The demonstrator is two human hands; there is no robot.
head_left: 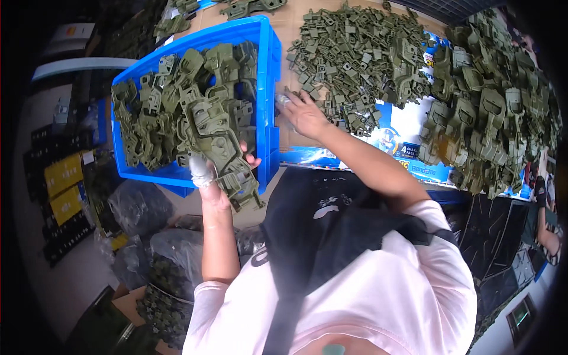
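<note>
Green bracket [228,155]: where is it, exactly?

Over the near side of the blue bin [269,112], at the left end of the desk [291,131], atop other green parts [148,127].

And which way does it point?

Its long axis slants from the bin's middle down toward the near right corner, the narrower end reaching past the near wall toward the person.

Is anyone gripping it?

Yes, the left hand [214,194] is clamped on it, thumb on one side, fingertips on the other.

And the right hand [305,117]?

Just right of the bin, its fingertips blurred; I can't tell whether it grips anything.

Farther out?

Small green pieces [349,62] heap toward the desk's far edge; larger green castings [491,109] crowd its right end.
</note>
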